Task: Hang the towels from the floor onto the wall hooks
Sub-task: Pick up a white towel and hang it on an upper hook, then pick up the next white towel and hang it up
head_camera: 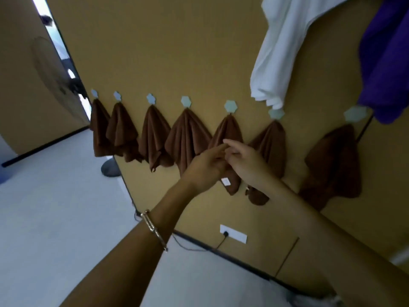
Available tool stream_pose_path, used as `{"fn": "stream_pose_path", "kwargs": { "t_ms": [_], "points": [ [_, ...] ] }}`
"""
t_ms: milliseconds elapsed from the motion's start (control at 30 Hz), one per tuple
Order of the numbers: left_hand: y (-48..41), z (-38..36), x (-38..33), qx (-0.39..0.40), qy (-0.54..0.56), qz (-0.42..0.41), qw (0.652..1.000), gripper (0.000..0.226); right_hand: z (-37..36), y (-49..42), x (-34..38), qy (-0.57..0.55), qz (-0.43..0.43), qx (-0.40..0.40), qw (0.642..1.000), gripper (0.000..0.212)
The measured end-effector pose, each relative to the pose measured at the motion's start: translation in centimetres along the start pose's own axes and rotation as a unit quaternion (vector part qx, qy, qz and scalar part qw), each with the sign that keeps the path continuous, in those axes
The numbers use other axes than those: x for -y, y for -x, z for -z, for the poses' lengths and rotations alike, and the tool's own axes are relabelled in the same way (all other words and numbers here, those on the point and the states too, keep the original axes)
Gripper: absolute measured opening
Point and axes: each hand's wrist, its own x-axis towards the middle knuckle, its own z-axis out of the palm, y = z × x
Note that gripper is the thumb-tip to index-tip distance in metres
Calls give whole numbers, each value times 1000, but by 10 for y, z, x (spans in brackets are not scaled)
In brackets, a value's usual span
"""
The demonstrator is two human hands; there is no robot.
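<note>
Seven towels (152, 134), seven hooks (186, 101); left hand (205, 166), right hand (246, 166) at fifth.

This is a room inside a building; whether it is a home or a work place cannot be told. A tan wall (177, 52) has a row of small pale hooks (230, 105) with brown towels (187, 134) on them. The floor (55, 207) is smooth and pale, with a black strip (243, 262) where it meets the wall. Low on the wall, a white socket (233, 233) has a cord (188, 245) plugged in. A standing fan (51, 67) is far left. A white cloth (281, 52) and a purple cloth (389, 58) hang top right.
</note>
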Motion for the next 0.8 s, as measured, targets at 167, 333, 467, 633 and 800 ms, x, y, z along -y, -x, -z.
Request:
{"fn": "stream_pose_path", "kwargs": {
  "t_ms": [167, 333, 467, 633, 800],
  "points": [
    [100, 29, 59, -22, -19, 109, 994, 43, -91, 50, 12, 15, -14, 129, 992, 44],
    [220, 47, 115, -52, 15, 236, 970, 38, -178, 118, 19, 3, -61, 292, 954, 32],
    [301, 68, 141, -91, 52, 312, 944, 37, -231, 147, 33, 11, -75, 368, 927, 44],
    [379, 100, 154, -197, 53, 362, 910, 36, -294, 171, 70, 36, -34, 407, 912, 40],
    [458, 116, 167, -247, -13, 435, 866, 41, -362, 218, 92, 77, 3, 482, 873, 43]
  ]
}}
